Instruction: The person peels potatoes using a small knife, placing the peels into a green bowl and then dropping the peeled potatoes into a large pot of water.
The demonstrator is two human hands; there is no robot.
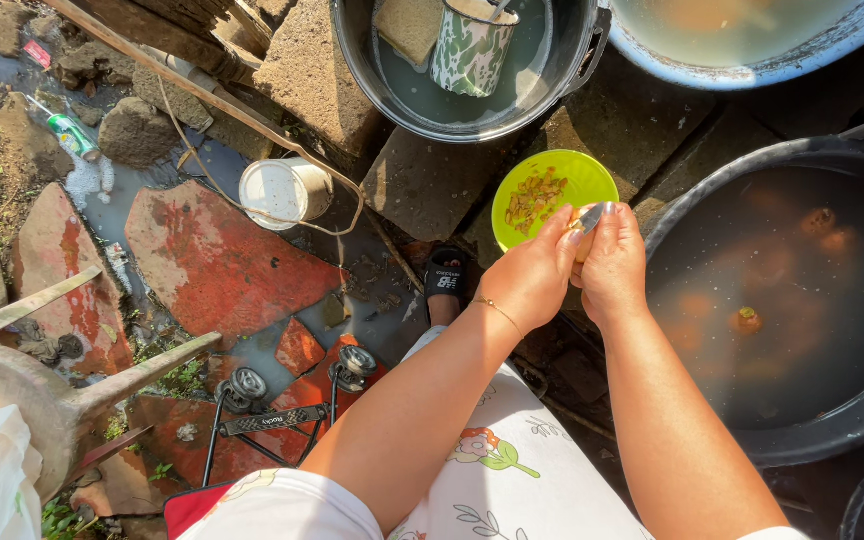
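Fingers of both hands, left hand (pixel 530 275) and right hand (pixel 612 265), close around a small pale fruit (pixel 584 232) above the green bowl (pixel 592 180).

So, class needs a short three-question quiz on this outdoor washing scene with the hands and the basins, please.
1. True or false: the green bowl holds small brownish scraps.
2. Which hand holds the metal blade? A) left hand B) right hand C) cannot tell
3. What stands in the grey basin next to the sponge?

Key: 1 true. 2 C, both hands close round the pale thing together. 3 A green and white patterned mug.
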